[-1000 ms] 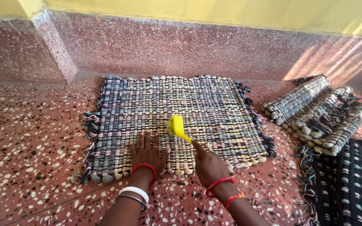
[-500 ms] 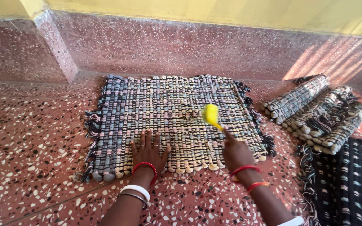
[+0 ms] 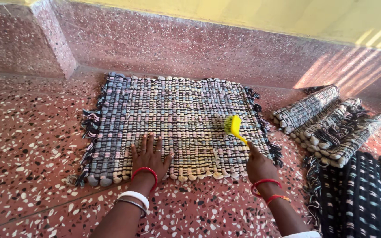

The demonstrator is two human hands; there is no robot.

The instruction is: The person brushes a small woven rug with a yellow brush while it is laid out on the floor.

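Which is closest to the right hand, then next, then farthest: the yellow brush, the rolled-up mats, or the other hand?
From the right hand:
1. Yellow brush, held in it, over the woven mat.
2. Rolled mats, on the floor to its right.
3. Left hand, flat on the mat's near edge; about as far as the rolls, hard to rank.

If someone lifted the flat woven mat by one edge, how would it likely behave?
The woven mat would probably droop and fold rather than stay flat: similar rolled mats lie curled beside it. Its thick, bumpy rag weave suggests fair weight and good grip. The left hand pressing it flat while the right hand works the yellow brush hints it slides on the floor.
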